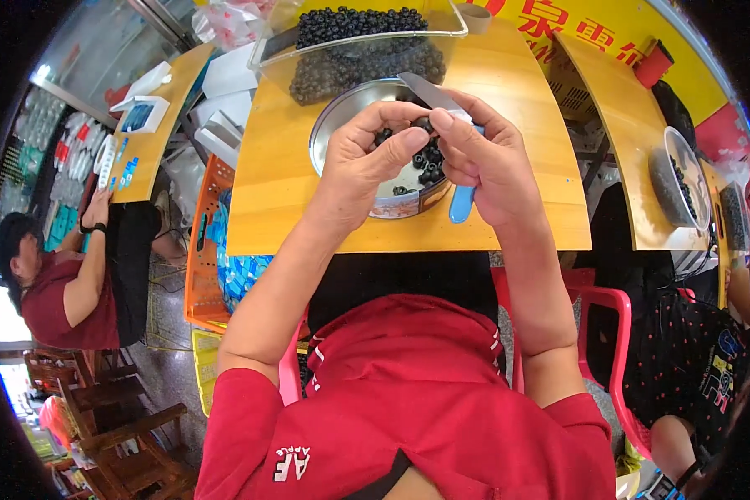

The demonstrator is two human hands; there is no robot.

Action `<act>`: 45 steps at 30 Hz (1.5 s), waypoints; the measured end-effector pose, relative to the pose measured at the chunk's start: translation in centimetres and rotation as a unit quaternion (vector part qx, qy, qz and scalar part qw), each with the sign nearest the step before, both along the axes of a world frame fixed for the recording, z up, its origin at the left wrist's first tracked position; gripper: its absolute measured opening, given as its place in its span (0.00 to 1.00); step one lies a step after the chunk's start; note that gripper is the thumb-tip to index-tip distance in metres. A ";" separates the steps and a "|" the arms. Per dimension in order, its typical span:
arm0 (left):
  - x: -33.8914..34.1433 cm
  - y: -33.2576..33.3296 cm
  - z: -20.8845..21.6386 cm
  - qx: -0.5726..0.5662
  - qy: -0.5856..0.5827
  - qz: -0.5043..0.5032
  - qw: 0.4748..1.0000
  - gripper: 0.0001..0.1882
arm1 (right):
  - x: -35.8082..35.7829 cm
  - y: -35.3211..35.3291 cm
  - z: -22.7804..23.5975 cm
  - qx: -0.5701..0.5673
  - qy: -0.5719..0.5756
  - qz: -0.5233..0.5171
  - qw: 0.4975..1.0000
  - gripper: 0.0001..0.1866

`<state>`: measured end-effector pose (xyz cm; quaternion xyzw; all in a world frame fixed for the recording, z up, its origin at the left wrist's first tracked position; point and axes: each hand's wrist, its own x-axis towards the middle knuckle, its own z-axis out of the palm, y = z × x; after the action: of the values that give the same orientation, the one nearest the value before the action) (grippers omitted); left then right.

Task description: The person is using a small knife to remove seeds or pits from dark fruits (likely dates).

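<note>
Both of my hands are raised together over a round metal tin [408, 206] on a wooden table [271, 196]. A small, round black part [422, 124] sits between their fingertips, partly hidden. My left hand [360, 154] pinches it with bent fingers and thumb. In my right hand [493, 162] is a knife [431, 91], its blade pointing up and left and its blue handle jutting out below the fingers; this thumb also meets the black part. Several similar black parts [431, 172] lie in the tin.
Behind the tin stands a clear plastic box [267, 57] heaped with black parts. An orange crate [207, 242] with blue packets is left of the table. At the left, a person [79, 283] works at another table. A clear bowl [679, 179] stands on the right-hand table, near a seated person [683, 350].
</note>
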<state>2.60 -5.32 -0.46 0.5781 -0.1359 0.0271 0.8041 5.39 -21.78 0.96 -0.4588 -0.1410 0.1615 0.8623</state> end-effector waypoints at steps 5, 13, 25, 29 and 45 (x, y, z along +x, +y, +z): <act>0.1 -0.2 -0.5 -0.120 0.040 -0.039 0.991 0.12 | -0.5 0.7 0.2 -0.040 -0.040 -0.080 0.995 0.16; 0.1 -0.3 -0.2 -0.156 0.048 -0.018 0.986 0.12 | -1.4 0.9 0.2 -0.129 -0.171 -0.096 0.972 0.15; -0.4 -1.1 0.3 -0.261 0.068 -0.075 0.960 0.12 | -1.7 1.5 0.0 -0.144 -0.213 -0.155 0.954 0.13; 0.0 -0.9 0.1 -0.271 0.109 -0.081 0.953 0.10 | -1.3 1.7 -0.2 -0.121 -0.177 -0.149 0.965 0.12; 8.0 3.2 -2.9 0.421 0.047 -0.042 0.905 0.12 | 0.7 -0.8 0.4 -0.076 -0.091 -0.167 0.979 0.16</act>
<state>10.56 -2.15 -3.35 0.8572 -0.1207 -0.0938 0.4918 6.10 -22.57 1.35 -0.5527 -0.1282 -0.0167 0.8233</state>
